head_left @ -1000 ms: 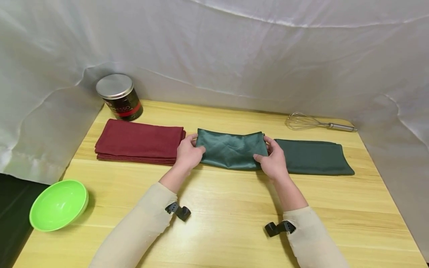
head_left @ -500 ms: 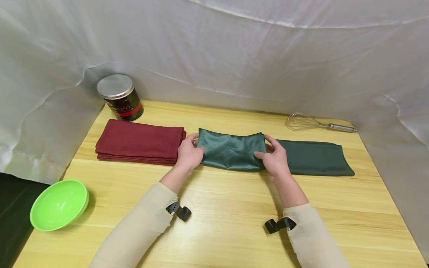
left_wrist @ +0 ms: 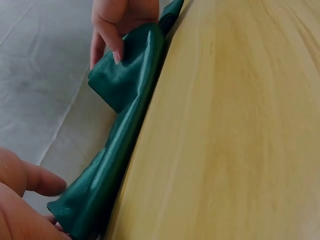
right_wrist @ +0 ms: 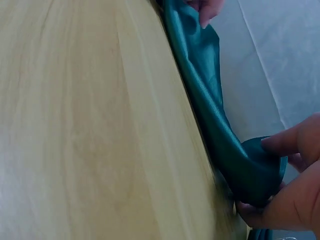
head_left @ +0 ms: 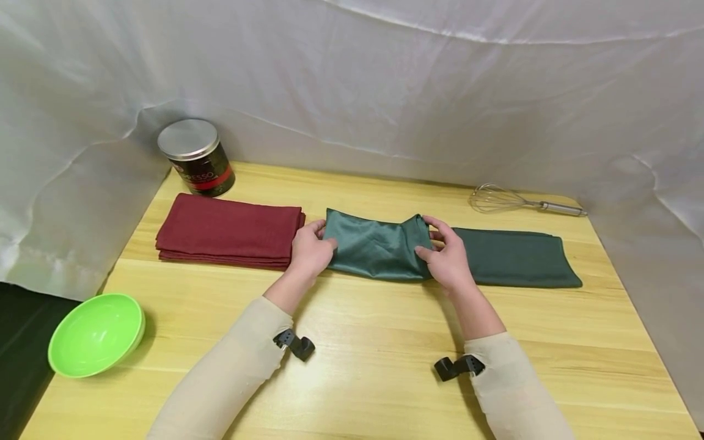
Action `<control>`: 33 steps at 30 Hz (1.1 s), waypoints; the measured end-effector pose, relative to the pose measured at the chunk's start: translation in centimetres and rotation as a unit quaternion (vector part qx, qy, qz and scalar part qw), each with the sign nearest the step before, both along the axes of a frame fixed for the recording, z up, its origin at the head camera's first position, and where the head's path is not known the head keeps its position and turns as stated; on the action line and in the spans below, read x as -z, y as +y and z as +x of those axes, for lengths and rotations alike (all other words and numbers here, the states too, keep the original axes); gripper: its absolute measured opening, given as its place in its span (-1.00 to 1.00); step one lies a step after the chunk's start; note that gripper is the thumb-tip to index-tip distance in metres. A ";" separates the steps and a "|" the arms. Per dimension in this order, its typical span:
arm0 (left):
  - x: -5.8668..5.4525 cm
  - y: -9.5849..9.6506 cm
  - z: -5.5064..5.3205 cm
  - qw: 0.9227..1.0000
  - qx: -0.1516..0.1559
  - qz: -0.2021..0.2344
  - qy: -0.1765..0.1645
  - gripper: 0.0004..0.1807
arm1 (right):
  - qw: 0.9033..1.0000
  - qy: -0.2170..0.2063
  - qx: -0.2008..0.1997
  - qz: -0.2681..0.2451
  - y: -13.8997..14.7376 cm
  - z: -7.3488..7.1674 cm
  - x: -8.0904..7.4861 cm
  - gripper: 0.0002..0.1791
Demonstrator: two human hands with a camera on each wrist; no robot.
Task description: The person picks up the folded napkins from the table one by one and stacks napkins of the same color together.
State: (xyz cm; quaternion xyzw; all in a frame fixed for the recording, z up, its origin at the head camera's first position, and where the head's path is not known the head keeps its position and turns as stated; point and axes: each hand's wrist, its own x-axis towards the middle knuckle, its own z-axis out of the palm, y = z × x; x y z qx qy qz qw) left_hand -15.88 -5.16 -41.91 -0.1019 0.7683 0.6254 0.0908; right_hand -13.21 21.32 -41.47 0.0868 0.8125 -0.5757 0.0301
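Observation:
A shiny green folded cloth (head_left: 374, 247) spans the space between both hands in the middle of the table. Its left end is pinched by my left hand (head_left: 311, 249), thumb on the near face. My right hand (head_left: 448, 260) pinches the other end, where the fabric curls up and bends inward. The right wrist view shows that curled end of the satiny cloth (right_wrist: 260, 167) between thumb and fingers. Left of it lies a folded dark red cloth stack (head_left: 231, 229), close to my left hand. A matte dark green folded cloth (head_left: 517, 256) lies just right of my right hand.
At the back left stands a black espresso tin (head_left: 200, 168) with a silver lid. A wire whisk (head_left: 528, 203) lies at the back right. The light green bowl (head_left: 96, 336) sits at the table's left edge. Pale fabric (head_left: 352, 91) hangs behind the wooden table (head_left: 374, 366).
The right end of the shiny cloth has curled up and inward, and my right hand's fingertips have shifted slightly left with it. My left hand keeps nearly the same place.

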 end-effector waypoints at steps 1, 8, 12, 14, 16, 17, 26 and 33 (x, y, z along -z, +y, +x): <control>0.0 0.0 -0.1 1.000 -0.002 0.001 0.000 -0.40 | 1.000 0.006 -0.003 0.012 0.0 0.0 0.0 -0.26; 0.4 0.0 -0.4 1.000 -0.010 -0.028 0.002 -0.52 | 0.999 -0.015 0.031 0.038 0.1 -0.4 -0.1 -0.20; 0.5 0.0 -0.4 0.999 -0.007 -0.037 -0.001 -0.52 | 0.997 -0.040 0.044 0.042 0.2 -0.3 -0.3 -0.21; 0.6 0.1 -0.4 0.999 -0.007 -0.042 0.001 -0.53 | 0.997 -0.040 0.040 0.053 0.2 -0.2 -0.4 -0.23; 0.6 0.1 -0.4 0.999 -0.006 -0.045 0.004 -0.54 | 0.996 -0.041 0.038 0.064 0.2 -0.2 -0.4 -0.25; 0.6 0.0 -0.4 0.999 -0.005 -0.047 0.006 -0.55 | 0.996 -0.041 0.038 0.069 0.3 -0.2 -0.4 -0.24; 0.3 -0.6 -0.3 1.000 0.009 -0.008 0.008 -0.56 | 0.996 -0.068 0.052 0.019 1.0 -0.2 -0.7 -0.26; -0.1 -0.3 -0.2 1.000 0.022 0.012 0.014 -0.59 | 0.996 -0.058 0.068 0.014 2.4 0.4 -0.9 -0.36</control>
